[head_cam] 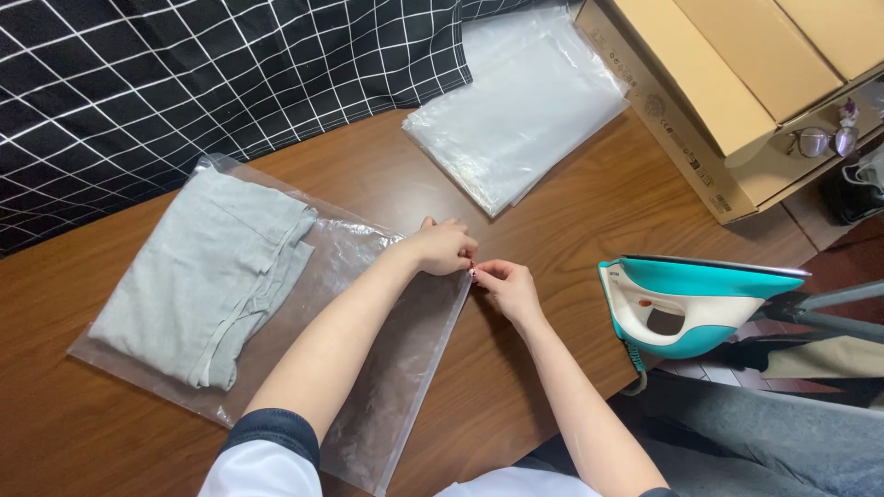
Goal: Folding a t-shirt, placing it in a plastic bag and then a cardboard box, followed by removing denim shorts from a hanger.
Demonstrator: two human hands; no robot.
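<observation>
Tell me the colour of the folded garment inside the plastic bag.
Light grey garment, clearest in the head view.

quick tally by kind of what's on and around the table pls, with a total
Folded grey cloth garment: 1
Clear plastic zip bag holding it, pinched at its edge by the left hand and right hand: 1
Stack of clear plastic bags: 1
Teal and white clothes iron: 1
Brown cardboard box: 1
Round-lensed eyeglasses: 1
Black and white checked fabric: 1
Total: 7

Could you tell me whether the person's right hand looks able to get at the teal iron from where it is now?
Probably yes. The right hand pinches the clear bag's edge, and only bare table lies between it and the iron standing at the table's edge.
</observation>
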